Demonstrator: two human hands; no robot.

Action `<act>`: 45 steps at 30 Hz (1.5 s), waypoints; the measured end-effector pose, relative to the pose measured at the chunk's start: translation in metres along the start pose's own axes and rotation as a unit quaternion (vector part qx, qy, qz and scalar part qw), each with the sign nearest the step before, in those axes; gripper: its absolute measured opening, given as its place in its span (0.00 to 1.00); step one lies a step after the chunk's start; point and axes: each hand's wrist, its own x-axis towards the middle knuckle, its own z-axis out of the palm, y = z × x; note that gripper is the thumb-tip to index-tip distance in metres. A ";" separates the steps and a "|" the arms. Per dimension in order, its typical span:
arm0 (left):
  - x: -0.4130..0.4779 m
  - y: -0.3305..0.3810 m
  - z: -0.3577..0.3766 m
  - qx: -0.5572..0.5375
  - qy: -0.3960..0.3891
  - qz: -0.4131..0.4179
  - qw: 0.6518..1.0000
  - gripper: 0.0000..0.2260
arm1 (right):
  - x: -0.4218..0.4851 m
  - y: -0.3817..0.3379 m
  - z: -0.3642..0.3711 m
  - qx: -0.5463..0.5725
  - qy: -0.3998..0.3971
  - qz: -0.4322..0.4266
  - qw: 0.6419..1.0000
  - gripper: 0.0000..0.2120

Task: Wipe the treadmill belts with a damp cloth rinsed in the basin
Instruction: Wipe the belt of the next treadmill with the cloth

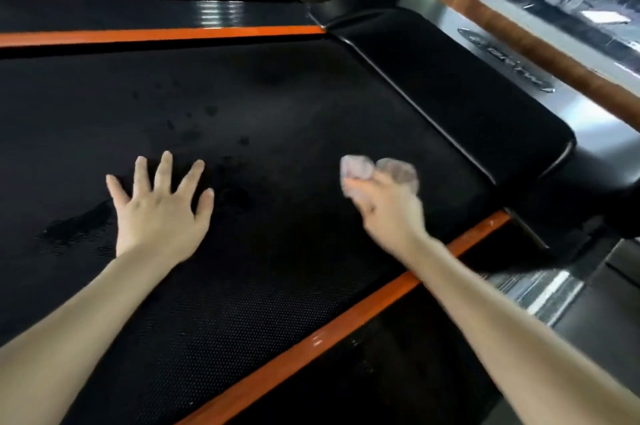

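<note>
A black textured treadmill belt (284,106) fills most of the head view, with dark wet spots and a wet streak on its left half. My left hand (161,208) lies flat on the belt with its fingers spread. My right hand (384,213) is blurred with motion over the belt's right side and grips a small bunched pale pinkish cloth (360,168), which sticks out above the fingers. No basin is in view.
Orange side strips run along the belt, one at the far edge (156,34) and one at the near right (346,320). The black motor cover (450,102) rises at the belt's right end. A wooden ledge (519,33) and a glass wall lie beyond.
</note>
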 end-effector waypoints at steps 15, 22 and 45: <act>-0.004 0.001 0.001 0.000 0.015 0.007 1.000 0.28 | 0.034 0.083 -0.014 -0.109 0.023 0.316 0.942 0.18; -0.003 -0.001 0.004 -0.008 0.025 0.003 1.000 0.30 | 0.000 0.002 -0.009 0.010 -0.015 -0.102 0.995 0.10; -0.002 0.001 -0.008 -0.067 0.026 0.003 0.997 0.24 | 0.098 0.050 -0.002 -0.084 -0.008 0.156 0.984 0.15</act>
